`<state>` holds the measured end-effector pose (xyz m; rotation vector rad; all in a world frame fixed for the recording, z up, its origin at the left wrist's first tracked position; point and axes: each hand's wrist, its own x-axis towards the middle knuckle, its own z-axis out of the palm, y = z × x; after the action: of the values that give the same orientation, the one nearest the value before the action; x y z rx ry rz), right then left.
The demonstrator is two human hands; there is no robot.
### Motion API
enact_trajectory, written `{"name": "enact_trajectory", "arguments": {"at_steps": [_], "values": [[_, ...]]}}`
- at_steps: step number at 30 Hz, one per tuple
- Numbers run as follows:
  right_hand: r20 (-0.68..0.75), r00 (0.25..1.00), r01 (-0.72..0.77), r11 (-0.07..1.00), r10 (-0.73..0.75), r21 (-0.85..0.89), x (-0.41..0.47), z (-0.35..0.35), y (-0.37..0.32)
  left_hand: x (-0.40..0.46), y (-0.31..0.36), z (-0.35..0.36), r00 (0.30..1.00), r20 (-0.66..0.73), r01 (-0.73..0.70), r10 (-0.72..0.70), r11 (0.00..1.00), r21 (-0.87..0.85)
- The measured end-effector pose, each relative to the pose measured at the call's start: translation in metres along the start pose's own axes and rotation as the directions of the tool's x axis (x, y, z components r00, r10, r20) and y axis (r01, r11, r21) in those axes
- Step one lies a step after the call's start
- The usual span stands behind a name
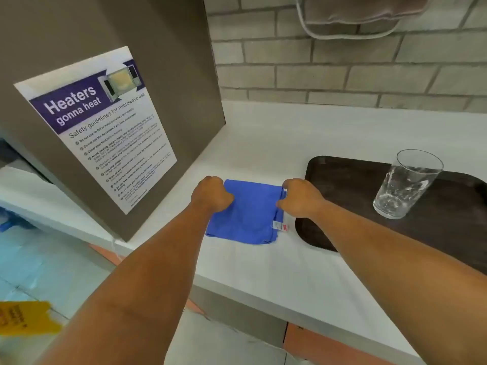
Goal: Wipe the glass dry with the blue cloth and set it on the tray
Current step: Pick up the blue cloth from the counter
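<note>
A folded blue cloth [250, 212] with a small white and red label lies on the white counter [276, 143]. My left hand [210, 192] grips the cloth's far left corner with closed fingers. My right hand [300, 197] pinches its far right edge. A clear drinking glass [407, 184] stands upright on the dark brown tray [347, 180], to the right of both hands and apart from them.
A grey cabinet side [171, 88] with a microwave safety poster [100, 127] rises just left of the cloth. A brick wall [342, 61] backs the counter. Below the counter edge are floor tiles and a yellow sign [26, 317].
</note>
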<state>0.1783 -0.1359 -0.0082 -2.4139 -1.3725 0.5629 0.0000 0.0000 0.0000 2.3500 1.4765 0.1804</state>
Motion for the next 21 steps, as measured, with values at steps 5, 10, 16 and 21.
{"name": "enact_trajectory", "arguments": {"at_steps": [5,10,16,21], "values": [[-0.047,0.997,-0.065,0.998,0.066,0.017,0.011,0.020,0.000,-0.001,-0.008,0.015,0.990,0.121,0.071,-0.066,0.997,-0.031],[-0.075,0.994,-0.075,0.997,0.076,0.010,0.020,0.023,-0.003,0.005,-0.008,0.028,0.991,0.107,0.090,-0.080,0.992,-0.088],[-0.053,0.992,-0.119,0.992,0.117,-0.030,0.034,0.030,-0.009,0.011,-0.004,0.033,0.990,0.112,0.111,-0.086,0.964,-0.241],[-0.006,0.991,-0.131,0.989,0.132,0.073,0.040,0.031,-0.018,0.016,0.001,0.036,0.989,0.149,0.063,-0.015,0.945,-0.320]]}}
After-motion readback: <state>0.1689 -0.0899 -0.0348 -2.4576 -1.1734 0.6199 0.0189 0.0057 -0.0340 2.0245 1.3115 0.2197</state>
